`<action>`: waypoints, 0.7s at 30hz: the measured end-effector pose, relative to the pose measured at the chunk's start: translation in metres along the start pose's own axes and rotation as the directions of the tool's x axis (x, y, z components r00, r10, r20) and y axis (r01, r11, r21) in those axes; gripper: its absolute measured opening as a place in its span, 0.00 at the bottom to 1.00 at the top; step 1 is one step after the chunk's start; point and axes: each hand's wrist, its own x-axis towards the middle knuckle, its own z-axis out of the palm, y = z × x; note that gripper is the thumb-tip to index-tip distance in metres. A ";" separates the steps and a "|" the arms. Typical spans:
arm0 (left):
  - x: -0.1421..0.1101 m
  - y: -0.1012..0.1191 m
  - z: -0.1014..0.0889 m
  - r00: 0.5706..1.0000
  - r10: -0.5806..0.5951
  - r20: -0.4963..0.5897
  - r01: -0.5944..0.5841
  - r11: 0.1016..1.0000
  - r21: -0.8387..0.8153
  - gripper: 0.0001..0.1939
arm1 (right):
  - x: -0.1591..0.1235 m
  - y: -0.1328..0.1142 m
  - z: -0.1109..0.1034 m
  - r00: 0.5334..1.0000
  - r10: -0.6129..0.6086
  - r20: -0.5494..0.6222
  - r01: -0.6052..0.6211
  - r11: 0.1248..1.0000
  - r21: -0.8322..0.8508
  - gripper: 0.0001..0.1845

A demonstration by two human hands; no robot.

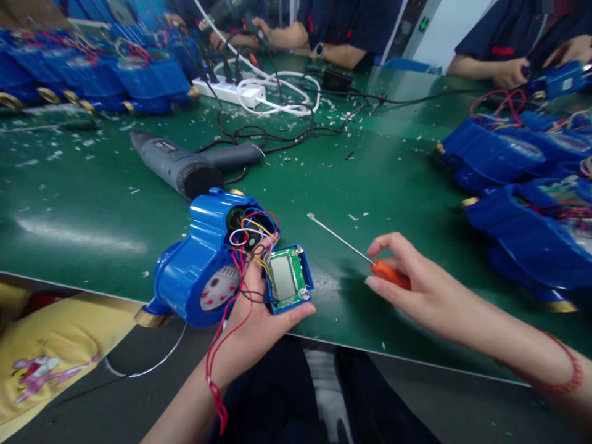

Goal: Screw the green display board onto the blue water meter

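Observation:
My left hand (259, 308) grips a small circuit board module (284, 277) with a grey display, set in a blue frame. Red, yellow, white and black wires (252, 237) run from the module into an opening of the blue water meter (203, 240). That meter lies tilted at the table's near edge, its round dial partly hidden by my left hand and the wires. To the right, my right hand (402, 271) is closed around the orange handle of a screwdriver (342, 239). The screwdriver's tip points left and away from me, apart from the module.
A grey heat gun (180, 163) lies behind the meter. Beyond it are a white power strip (231, 89) and tangled cables. More blue meters stand at back left (143, 77) and right (531, 228). Scraps litter the green table (393, 166). Co-workers sit opposite, one handling a meter (562, 80).

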 end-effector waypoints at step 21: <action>0.001 -0.001 -0.008 0.998 -0.010 0.056 0.013 0.998 -0.063 0.47 | -0.028 0.011 -0.028 0.974 -0.209 -0.090 0.182 0.952 -0.248 0.13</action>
